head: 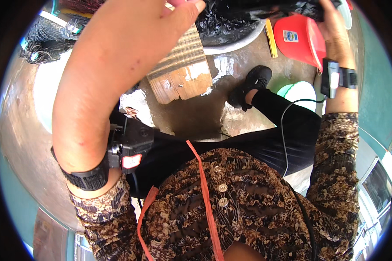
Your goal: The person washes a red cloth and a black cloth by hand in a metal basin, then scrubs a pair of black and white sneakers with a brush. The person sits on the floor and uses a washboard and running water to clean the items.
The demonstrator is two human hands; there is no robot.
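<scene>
My left hand point(179, 14) is at the top edge, its thumb bent toward a fingertip; the rest of the fingers are cut off, so its grasp is unclear. A glossy, wet black mass point(264, 9), perhaps fabric or fibre, stretches across the top right. My right hand point(331, 27) grips its right end, with the fingers partly hidden. Below lies a round metal basin point(232, 49) holding dark water and more black material. A wooden washboard point(184, 73) with a ridged face leans beside the basin, under my left hand.
A red plastic bucket point(295, 40) lies tipped by my right wrist, next to a yellow strip point(271, 38). Nearer stands a pale green container point(299, 94). Dark stranded bundles point(47, 39) are at upper left. The floor point(196, 117) is wet, around my black shoe point(258, 80).
</scene>
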